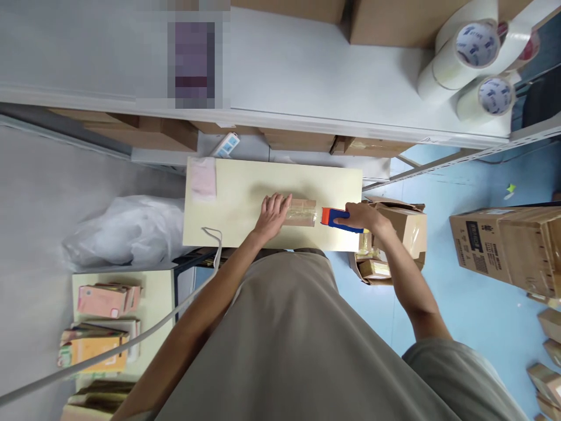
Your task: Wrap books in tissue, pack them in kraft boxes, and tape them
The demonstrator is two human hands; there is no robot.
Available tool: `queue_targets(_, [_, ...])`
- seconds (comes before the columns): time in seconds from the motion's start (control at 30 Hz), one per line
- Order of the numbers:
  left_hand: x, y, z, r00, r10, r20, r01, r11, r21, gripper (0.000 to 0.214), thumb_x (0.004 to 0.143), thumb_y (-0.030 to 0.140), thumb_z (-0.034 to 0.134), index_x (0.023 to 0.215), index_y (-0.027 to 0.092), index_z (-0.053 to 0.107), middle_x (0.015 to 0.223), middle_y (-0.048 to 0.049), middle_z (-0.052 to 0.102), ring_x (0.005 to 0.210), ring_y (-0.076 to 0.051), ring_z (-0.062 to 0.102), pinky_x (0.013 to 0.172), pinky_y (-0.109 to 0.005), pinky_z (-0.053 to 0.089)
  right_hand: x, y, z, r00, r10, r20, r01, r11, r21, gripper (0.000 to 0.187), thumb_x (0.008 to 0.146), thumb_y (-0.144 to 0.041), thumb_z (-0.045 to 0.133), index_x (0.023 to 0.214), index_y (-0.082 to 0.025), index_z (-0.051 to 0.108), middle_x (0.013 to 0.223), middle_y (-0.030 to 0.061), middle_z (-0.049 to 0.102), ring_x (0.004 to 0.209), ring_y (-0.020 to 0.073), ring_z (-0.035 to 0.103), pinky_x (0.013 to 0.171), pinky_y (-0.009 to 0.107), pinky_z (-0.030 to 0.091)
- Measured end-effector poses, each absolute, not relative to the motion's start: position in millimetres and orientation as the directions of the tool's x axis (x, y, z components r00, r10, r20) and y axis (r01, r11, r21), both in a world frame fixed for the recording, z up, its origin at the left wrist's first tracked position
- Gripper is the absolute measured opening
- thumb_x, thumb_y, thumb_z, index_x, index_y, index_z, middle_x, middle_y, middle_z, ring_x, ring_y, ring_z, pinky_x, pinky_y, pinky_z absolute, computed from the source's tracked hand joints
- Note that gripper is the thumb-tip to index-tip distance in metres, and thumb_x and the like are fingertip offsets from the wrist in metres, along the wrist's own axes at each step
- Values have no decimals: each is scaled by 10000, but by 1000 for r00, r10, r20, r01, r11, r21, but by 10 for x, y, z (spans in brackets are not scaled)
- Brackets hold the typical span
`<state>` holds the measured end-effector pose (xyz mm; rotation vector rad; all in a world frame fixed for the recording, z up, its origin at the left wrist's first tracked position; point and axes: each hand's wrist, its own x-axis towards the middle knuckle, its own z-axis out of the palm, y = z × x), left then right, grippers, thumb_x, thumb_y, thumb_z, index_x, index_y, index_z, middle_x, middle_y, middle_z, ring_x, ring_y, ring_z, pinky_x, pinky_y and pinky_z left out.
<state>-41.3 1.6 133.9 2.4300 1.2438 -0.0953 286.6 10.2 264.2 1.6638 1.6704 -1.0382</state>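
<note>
A small brown cardboard box (302, 211) lies on the pale yellow tabletop (236, 181), with shiny clear tape along its top. My left hand (272, 216) steadies its left end, fingers curved over it and hiding that end. Just off the box's right end, my right hand (360, 216) is closed around a blue and orange tape dispenser (335, 216). The dispenser's orange front points toward the box, with a small gap between them. A pinkish paper sheet (204, 178) lies at the table's far left corner.
An open carton (414, 234) with small taped boxes stands right of the table. Tape rolls (456, 61) sit on the shelf above. A white plastic bag (127, 231) and a side table with booklets (100, 299) are at left. A grey cable (175, 313) crosses the table's left edge.
</note>
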Motion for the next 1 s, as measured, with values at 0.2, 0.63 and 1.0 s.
queue_targets(0.2, [-369,16,1384,578,766,-281,807,-484,338,1058,837,121,716,1774,85,227,1742,-295,373,1685,-466,249,1370,-700,157,2411,-191,2449,83,683,-725,995,-95,24,545,1099,-603,596,1323,-106,622,1230,257,775,1143,372,771,845,358,540])
queue_targets(0.63, [-242,83,1813,557,803,-212,793,-438,423,1385,808,629,912,1785,39,128,1811,-362,174,1715,-508,138,1354,-740,70,1942,-336,2562,364,800,-477,916,-399,29,455,1146,-526,548,1285,-94,585,1124,262,803,1124,359,802,853,347,534])
queue_targets(1.0, [65,998,3293,357,733,579,435,-679,591,598,1152,362,462,1721,230,332,1644,-202,503,1578,-316,470,1311,-556,406,1921,901,3709,58,979,194,956,2,-293,623,1081,-576,528,1467,-90,477,1170,243,781,1038,415,758,923,533,588])
